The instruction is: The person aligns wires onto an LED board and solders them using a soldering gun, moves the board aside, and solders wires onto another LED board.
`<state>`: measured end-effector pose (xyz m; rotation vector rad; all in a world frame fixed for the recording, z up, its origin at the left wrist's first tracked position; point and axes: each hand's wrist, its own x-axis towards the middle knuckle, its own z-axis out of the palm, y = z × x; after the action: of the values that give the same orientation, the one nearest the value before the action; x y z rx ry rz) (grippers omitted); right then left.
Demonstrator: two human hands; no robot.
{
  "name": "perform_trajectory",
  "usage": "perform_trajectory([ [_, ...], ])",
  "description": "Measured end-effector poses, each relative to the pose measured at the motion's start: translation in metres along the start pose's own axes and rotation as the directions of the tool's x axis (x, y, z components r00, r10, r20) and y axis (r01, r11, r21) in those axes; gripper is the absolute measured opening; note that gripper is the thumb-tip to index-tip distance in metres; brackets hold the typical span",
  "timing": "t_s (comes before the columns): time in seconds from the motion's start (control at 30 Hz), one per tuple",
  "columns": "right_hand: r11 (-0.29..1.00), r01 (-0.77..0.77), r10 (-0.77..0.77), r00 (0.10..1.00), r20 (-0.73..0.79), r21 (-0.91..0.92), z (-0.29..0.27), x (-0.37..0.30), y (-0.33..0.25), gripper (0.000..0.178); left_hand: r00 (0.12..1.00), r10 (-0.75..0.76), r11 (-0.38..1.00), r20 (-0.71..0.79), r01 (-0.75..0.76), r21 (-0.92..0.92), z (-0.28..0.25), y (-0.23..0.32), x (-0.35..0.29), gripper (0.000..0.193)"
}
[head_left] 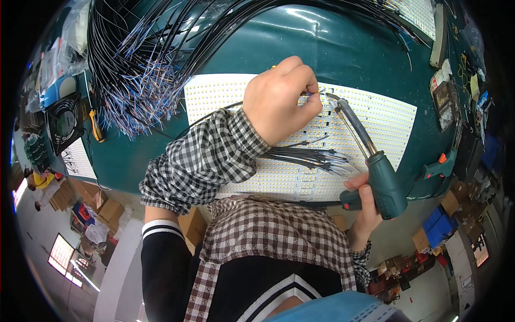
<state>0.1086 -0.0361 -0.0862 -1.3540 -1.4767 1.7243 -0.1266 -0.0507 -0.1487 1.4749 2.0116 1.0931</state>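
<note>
My right hand [365, 206] grips a green soldering gun [387, 185] by its handle. Its angled metal tip reaches up and left to the board, close to my left fingertips. My left hand [284, 99] is closed in a pinch on a thin black cable [212, 114], whose end lies by the soldering tip. Beneath both hands is a white LED board [389, 115] covered with rows of small yellowish LEDs. Several short black cables [300, 155] with stripped thin wire ends lie across the board's middle, below my left hand.
A large bundle of black cables [110, 48] with blue, white and reddish wire ends fills the back left. At left are a yellow-handled screwdriver [96, 126] and a black fan [65, 122]. A green glue gun [440, 166] hangs at the table's right edge.
</note>
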Motion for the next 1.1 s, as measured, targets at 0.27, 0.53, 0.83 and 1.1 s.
perform_trajectory([
  [0.27,1.000,0.000,0.001,1.000,0.008,-0.012,0.0012,0.0007,-0.0014,0.011,1.000,-0.003,1.000,0.011,0.003,-0.008,-0.0003,0.0002,0.0004,0.011],
  [0.53,0.999,0.033,-0.033,0.999,-0.033,-0.001,0.0026,-0.0006,-0.0005,0.009,1.000,-0.005,1.000,0.019,0.005,0.011,-0.0005,0.0002,0.0005,0.011],
  [0.83,0.999,-0.017,0.016,0.999,-0.035,-0.044,0.0013,-0.0038,0.0028,0.013,1.000,-0.010,1.000,0.019,0.010,-0.003,-0.0009,0.0006,0.0003,0.011],
  [1.1,0.995,0.019,-0.020,1.000,-0.006,-0.096,0.0015,-0.0054,0.0054,0.026,1.000,0.010,1.000,-0.003,-0.010,-0.012,-0.0003,0.0002,0.0003,0.012],
])
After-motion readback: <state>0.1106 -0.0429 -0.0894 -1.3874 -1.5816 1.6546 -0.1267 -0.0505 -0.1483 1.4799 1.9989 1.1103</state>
